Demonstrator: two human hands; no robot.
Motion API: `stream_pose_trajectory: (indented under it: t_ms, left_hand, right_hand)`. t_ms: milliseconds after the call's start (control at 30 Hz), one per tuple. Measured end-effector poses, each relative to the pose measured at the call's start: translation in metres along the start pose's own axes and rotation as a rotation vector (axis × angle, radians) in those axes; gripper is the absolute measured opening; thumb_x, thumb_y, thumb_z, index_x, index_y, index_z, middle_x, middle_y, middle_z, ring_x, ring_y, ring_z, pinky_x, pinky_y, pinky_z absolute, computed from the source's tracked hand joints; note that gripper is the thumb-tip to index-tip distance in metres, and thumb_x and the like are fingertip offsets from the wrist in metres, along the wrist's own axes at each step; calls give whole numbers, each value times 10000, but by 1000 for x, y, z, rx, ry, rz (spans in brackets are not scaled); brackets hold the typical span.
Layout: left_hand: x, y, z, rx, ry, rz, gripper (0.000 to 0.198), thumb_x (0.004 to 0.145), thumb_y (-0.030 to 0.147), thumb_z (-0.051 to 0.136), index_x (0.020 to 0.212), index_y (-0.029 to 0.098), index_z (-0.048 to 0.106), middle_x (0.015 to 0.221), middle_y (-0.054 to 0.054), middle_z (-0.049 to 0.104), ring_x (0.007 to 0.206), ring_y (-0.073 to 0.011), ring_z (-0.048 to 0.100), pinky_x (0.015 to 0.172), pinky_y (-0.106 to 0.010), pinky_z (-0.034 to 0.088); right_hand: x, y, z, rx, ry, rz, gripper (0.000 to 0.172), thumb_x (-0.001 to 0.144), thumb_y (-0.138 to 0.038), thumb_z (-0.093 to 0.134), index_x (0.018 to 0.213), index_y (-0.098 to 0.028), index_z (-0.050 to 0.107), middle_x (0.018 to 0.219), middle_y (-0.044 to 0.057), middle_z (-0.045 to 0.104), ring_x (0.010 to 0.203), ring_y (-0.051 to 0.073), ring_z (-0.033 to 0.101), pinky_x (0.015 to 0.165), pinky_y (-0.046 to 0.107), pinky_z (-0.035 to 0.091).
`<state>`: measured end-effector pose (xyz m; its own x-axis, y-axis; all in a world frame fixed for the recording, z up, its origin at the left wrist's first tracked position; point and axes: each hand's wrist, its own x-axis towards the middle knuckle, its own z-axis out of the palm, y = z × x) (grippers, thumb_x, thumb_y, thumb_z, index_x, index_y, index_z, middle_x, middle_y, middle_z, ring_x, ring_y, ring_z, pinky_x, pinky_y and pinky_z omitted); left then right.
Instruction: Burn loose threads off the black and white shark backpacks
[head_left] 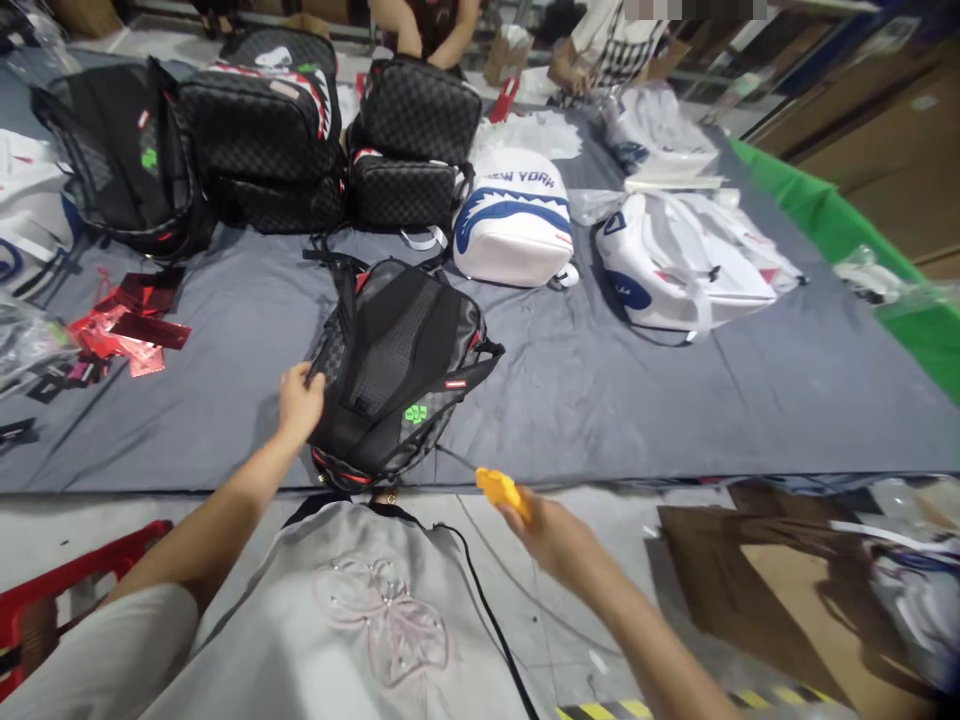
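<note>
A black checkered backpack (390,350) lies near the table's front edge, its padded back and straps facing up. Green stickers and a small red label show on one strap. My left hand (301,402) grips the backpack's left side edge, fingers closed around it. In my right hand (551,530) is a yellow air blow gun (504,492), held by its handle. Its thin dark nozzle points at the lower right side of the backpack; whether the tip touches the fabric I cannot tell.
Black checkered backpacks (262,150) and white-and-blue backpacks (517,225) stand along the grey-covered table (600,420). Red tags (142,325) lie at left. Across the table, people's arms (427,30) show. Cardboard (705,560) lies right; a red stool (75,575) is at lower left.
</note>
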<state>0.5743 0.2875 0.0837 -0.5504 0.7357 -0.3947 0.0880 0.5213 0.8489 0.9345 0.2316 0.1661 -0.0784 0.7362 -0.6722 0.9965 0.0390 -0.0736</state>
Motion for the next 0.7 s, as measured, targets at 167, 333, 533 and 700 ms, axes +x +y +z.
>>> stream_pose_trajectory:
  t_ms: [167,333,533,700]
  left_hand:
    - [32,-19,-22,-200,-198,-411,174,906,218,527,924,105,658,806,-136,720,909,-284,708,861,-416,559]
    - [22,-26,-17,-485,-421,-535,281,966,296,462,976,103,665,792,-115,737,784,-218,723,802,-333,579]
    - [9,-37,10,-737,-647,-549,549,938,545,464,1200,89,625,967,-158,745,914,-258,722,893,-392,557]
    - [15,-45,18,-848,-768,-572,659,958,592,351,1268,61,589,1001,-190,740,952,-273,720,929,-411,535]
  right_hand:
    - [2,-35,47,111,3,14,324,1011,-384,372,1178,-190,570,917,88,744,854,249,706,628,280,372]
    - [15,-73,71,40,104,-37,268,1012,-363,393,1130,-199,568,859,87,746,798,244,718,600,283,346]
    - [36,-103,89,-27,153,-79,240,1012,-345,402,1107,-182,550,834,88,742,777,228,722,582,277,340]
    - [33,-81,93,-56,168,-56,243,1013,-334,392,1108,-186,560,790,64,720,731,213,708,562,277,308]
